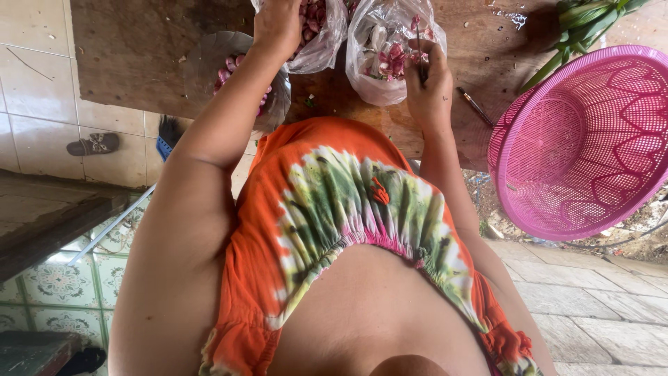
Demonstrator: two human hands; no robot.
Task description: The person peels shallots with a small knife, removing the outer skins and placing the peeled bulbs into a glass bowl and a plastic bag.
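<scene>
While both hands work at twelve o'clock, I note: left hand [277, 26] inside plastic bag [321, 42], grip hidden, cannot tell; right hand [429, 83] pinching thin knife [420, 56] over second bag [383, 59]. Shallots remain in both bags, some in metal bowl [209, 63]; pink basket [584, 139] at two o'clock on worktop [125, 49]. Seems midway.

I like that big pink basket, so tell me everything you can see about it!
The pink basket looks like plastic, round and bowl-shaped, its walls and bottom full of small holes in a petal pattern, with a thick smooth rim. It is tipped on its side, its open mouth facing the camera, and looks empty. It leans at the right edge of the wooden table. Neither hand touches it.
</scene>
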